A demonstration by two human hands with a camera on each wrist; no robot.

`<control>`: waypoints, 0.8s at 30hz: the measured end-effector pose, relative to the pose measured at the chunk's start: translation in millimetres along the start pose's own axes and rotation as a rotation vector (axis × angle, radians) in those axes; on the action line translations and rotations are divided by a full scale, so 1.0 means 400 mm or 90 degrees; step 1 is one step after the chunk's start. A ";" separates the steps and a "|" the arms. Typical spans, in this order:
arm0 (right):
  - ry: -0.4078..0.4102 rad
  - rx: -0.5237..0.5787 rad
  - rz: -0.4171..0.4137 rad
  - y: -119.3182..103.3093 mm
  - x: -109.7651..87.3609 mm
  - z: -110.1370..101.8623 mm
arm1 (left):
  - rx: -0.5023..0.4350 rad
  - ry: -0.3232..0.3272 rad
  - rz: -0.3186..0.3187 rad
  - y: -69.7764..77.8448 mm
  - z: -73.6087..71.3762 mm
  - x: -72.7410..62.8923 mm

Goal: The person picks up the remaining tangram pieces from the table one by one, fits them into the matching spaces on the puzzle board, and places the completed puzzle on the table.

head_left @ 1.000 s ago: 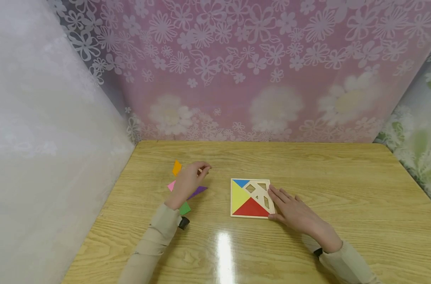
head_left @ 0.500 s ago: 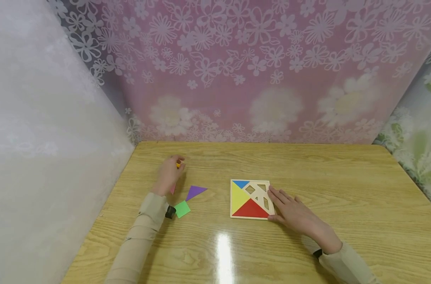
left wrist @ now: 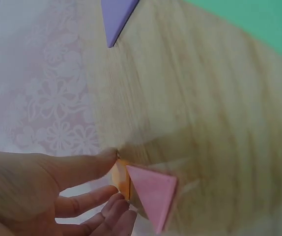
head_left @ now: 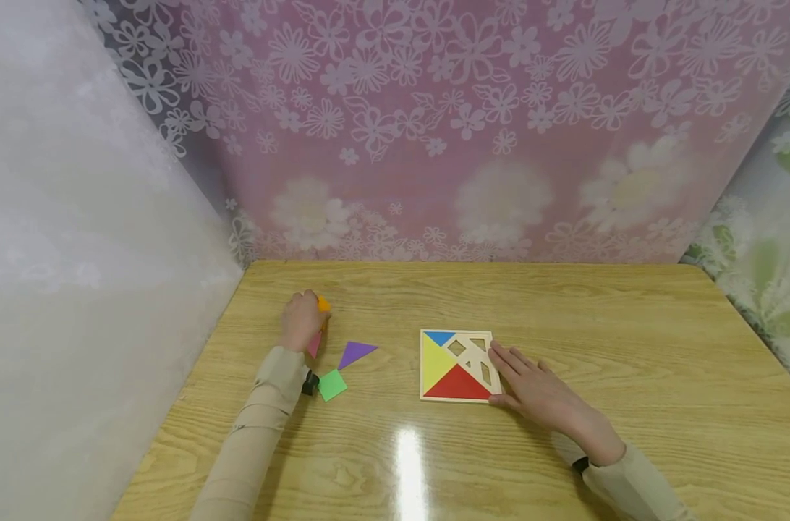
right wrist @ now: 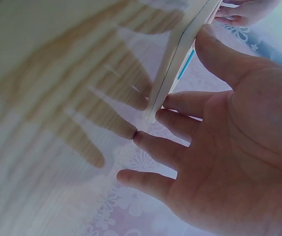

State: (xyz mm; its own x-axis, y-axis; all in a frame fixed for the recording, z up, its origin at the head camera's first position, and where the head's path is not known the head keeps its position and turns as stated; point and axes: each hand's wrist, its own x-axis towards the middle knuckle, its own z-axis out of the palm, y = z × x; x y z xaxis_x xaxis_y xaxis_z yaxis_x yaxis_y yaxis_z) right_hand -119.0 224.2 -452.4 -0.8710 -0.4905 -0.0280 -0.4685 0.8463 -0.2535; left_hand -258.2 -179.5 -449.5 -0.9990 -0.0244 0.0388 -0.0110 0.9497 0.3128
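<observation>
My left hand [head_left: 300,320] is at the far left of the table, its thumb and fingertips pinching an orange tangram piece [head_left: 324,304]. In the left wrist view, the thumb meets one edge of the orange piece [left wrist: 123,177], with fingertips at its other side. A pink triangle [left wrist: 153,194] lies right beside it, partly covered by the hand in the head view. My right hand [head_left: 543,394] rests with straight fingers against the right edge of a wooden tangram board [head_left: 423,365]. Yellow [head_left: 437,362], red [head_left: 459,383] and blue [head_left: 440,338] triangles sit in the board; several of its recesses show bare.
A purple triangle [head_left: 356,354] and a green square [head_left: 333,386] lie on the wooden table [head_left: 597,311] between left forearm and board. A white wall covering [head_left: 108,289] borders the left side; a pink flowered cloth [head_left: 395,181] stands behind.
My left hand has moved left and back, from above the loose pieces to the orange piece, and now pinches it. The right hand stays against the board.
</observation>
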 end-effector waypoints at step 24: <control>-0.002 0.010 0.004 0.004 0.001 0.004 | -0.037 -0.027 0.000 0.008 -0.004 0.008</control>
State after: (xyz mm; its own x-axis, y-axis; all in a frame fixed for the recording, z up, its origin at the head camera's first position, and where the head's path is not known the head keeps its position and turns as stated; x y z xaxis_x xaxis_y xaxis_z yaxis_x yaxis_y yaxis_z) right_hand -119.6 225.0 -454.4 -0.8738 -0.4852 -0.0323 -0.4600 0.8463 -0.2688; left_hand -261.3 -176.9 -446.9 -0.9999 -0.0101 -0.0005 -0.0096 0.9298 0.3679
